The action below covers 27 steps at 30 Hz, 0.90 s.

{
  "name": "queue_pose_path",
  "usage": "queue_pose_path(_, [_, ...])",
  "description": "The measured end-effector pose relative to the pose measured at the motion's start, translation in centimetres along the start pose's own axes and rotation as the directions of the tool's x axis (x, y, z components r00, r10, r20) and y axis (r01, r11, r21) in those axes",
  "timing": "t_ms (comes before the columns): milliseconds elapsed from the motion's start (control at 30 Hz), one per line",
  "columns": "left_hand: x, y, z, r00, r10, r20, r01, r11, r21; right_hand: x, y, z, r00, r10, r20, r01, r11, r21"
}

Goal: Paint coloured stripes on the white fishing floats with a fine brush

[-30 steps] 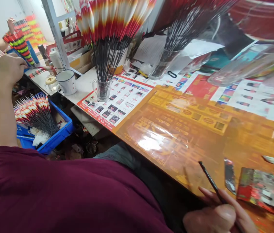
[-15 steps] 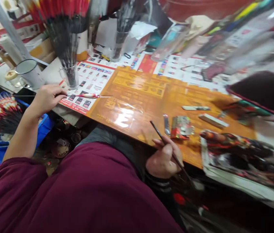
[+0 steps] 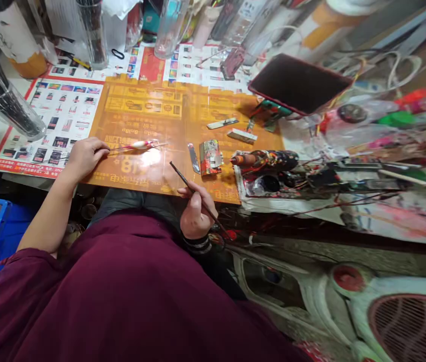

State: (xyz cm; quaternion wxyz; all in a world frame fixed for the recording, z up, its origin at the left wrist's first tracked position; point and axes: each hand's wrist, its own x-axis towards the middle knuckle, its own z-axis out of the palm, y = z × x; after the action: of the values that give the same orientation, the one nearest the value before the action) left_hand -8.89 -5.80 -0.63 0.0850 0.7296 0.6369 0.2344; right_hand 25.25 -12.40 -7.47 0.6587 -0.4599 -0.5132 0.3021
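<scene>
Sideways in left hand (image 3: 85,157): painted stick (image 3: 141,144)

The fishing float (image 3: 141,144) is showing red and white bands, the paintbrush (image 3: 180,175) black; the tabletop sheet (image 3: 167,125) is displaying amber over print, the shirt (image 3: 133,281) plain maroon.

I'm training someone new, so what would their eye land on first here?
Probably the glossy orange sheet in the middle. At its left edge, the left hand holds a thin red-and-white stick; at its near edge, the right hand holds a dark brush-like tool. A dark panel sits at its far right corner.
</scene>
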Motion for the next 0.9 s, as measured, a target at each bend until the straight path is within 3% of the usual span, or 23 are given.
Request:
queue_pose_path(167, [0.4, 0.3, 0.9, 0.997, 0.008, -0.074, -0.007, 1.0, 0.016, 0.1, -0.2, 0.0, 0.998, -0.063, 0.01, 0.063, 0.998, 0.009])
queue_pose_path(533, [1.0, 0.3, 1.3, 0.995, -0.005, -0.097, 0.008, 1.0, 0.03, 0.3, -0.7, 0.2, 0.991, -0.131, 0.031, 0.131, 0.991, 0.017])
queue_pose_path(900, [2.4, 0.9, 2.4, 0.987, 0.012, -0.161, 0.009, 0.991, 0.133, 0.2, -0.5, 0.2, 0.994, -0.094, 0.048, 0.096, 0.994, -0.044])
